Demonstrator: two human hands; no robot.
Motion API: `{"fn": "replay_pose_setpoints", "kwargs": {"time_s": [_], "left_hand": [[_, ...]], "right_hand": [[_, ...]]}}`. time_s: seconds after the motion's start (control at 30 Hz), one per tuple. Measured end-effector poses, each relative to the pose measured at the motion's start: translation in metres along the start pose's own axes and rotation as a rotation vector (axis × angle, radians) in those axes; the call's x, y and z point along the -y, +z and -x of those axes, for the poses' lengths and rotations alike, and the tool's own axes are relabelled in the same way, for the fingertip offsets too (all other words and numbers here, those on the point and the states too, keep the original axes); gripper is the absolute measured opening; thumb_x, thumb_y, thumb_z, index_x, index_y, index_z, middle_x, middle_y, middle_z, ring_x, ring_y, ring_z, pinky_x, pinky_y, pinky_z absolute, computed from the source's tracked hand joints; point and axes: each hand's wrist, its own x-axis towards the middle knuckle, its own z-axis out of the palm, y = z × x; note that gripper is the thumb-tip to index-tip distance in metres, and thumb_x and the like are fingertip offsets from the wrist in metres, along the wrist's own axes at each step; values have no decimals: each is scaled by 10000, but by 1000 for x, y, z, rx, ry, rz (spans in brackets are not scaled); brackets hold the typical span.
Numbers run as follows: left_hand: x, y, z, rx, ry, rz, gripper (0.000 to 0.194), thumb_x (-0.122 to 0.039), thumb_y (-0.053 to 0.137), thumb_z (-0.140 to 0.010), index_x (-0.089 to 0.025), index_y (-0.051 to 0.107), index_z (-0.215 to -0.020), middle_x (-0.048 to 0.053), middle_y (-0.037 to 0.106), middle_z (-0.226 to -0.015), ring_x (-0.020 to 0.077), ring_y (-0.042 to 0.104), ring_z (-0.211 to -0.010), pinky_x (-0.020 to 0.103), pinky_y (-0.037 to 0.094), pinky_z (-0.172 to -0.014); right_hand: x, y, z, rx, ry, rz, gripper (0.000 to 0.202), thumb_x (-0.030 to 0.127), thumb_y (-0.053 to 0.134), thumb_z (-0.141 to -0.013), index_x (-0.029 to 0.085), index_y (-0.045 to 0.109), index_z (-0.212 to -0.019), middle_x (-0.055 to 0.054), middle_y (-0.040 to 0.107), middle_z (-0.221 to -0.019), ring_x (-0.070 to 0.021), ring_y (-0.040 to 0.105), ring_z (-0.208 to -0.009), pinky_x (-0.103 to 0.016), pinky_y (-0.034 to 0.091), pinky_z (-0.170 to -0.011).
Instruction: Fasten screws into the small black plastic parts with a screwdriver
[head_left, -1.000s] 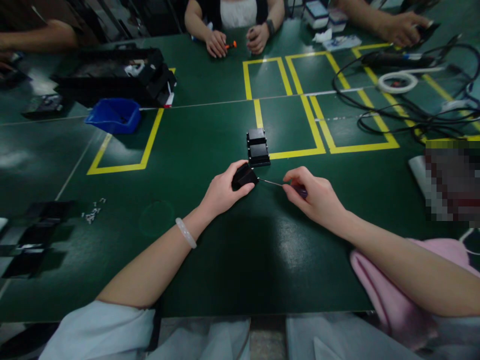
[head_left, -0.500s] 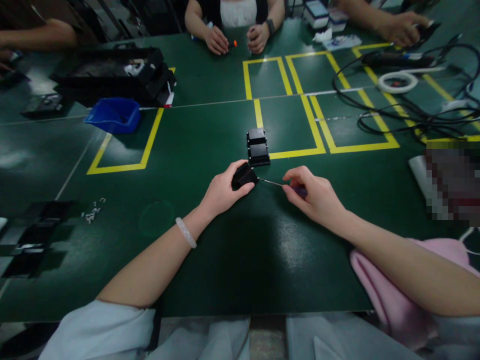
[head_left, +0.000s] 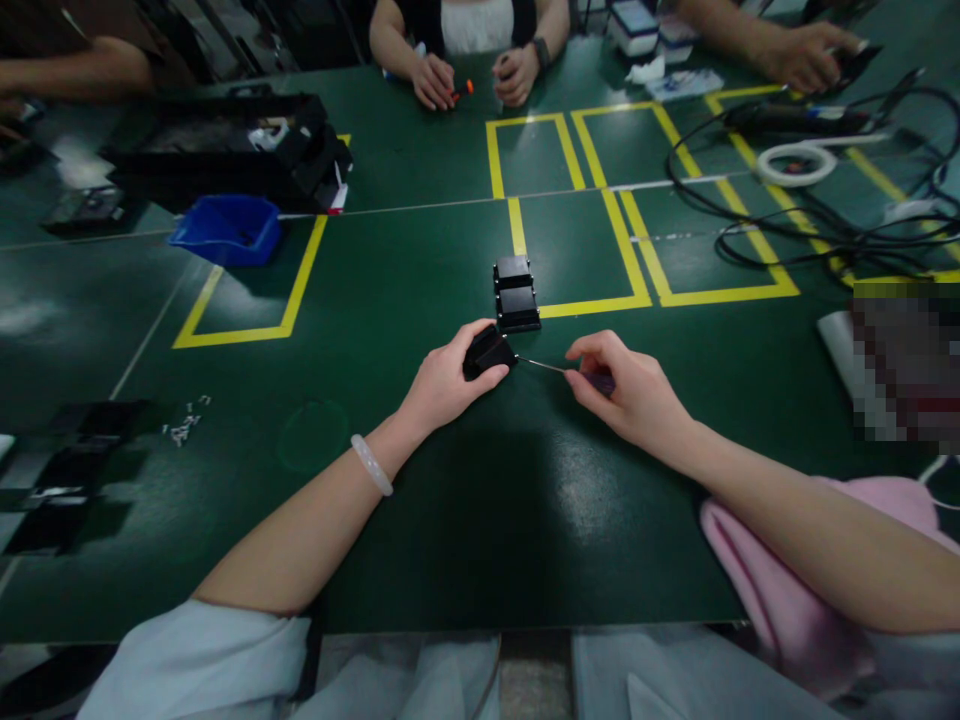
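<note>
My left hand is closed round a small black case, tilted just above or on the green table. A screwdriver with a dark purplish handle lies in my right hand, pinched between thumb and fingers. Its thin shaft points left, and the tip meets a small screw at the case's right corner. Right behind the held case, similar black cases stand in a row with shiny screws at their corners. To the left lies a small pile of screws.
Flat black parts lie at the left. A blue bin stands before black trays. Black cables and a white ring are at the back right. Pink cloth hangs near my right forearm. Co-workers' hands work across the table.
My hands, the case and the screwdriver hold nearly the same place. Across the table, a co-worker's orange-tipped tool has shifted slightly.
</note>
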Motion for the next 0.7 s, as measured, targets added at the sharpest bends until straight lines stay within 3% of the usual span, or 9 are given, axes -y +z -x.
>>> {"fn": "replay_pose_setpoints", "kwargs": {"time_s": [0.7], "left_hand": [[4,1,0,-7,7,-19,646,-488,630,-882,-214,464,-1444,87,684,-1227,282,686,-1045,378,535,-863]], "right_hand": [[-3,2,0,-1,4,3,115,256,555,-917,213,532,-1021,28,600,-722,-130,593,-603,-248,432,-594]]}}
